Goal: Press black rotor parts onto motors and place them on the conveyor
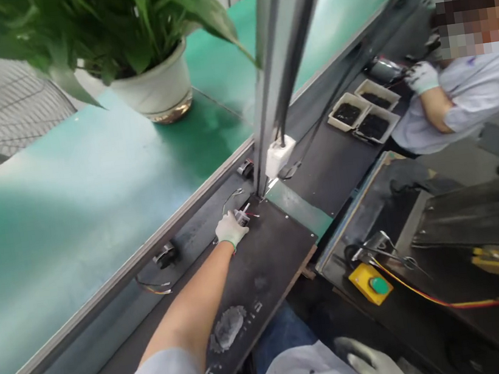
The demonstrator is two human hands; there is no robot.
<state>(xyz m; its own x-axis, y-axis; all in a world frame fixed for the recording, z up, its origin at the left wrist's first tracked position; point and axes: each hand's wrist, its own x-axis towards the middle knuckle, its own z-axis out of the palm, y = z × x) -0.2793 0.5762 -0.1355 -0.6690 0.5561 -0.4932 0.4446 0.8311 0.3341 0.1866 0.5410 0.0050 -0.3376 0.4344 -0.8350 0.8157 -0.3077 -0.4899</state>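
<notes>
Left hand: the gloved left hand (231,228) is stretched out along the arm to the far edge of the dark desk (260,271), close to the foot of the metal post (275,67).
Left grip: clenched on a small part (241,215) with thin red and white wires; the part pokes out past the fingertips, and it seems to be a small connector, though the view is too blurred to be sure.
Part: just above the desk, right beside the post's base and the white block (279,153) fixed there.
Right hand: the gloved right hand (373,366) sits low at the bottom edge, near the person's lap, well apart from the part.
Right grip: loosely curled, nothing held.
Conveyor: a green belt (70,186) runs along the far side of the desk, carrying a potted plant (158,85) in a white pot.
Rail: a small black roller (165,254) and loose wires (155,286) lie on the dark strip between belt and desk.
Right side: a yellow box (371,282) with a green button, scissors (386,245) just beside it, and a yellow-red cable (453,301).
Co-worker: another person's gloved hand (422,77) works near three white trays (364,113) of dark bits.
</notes>
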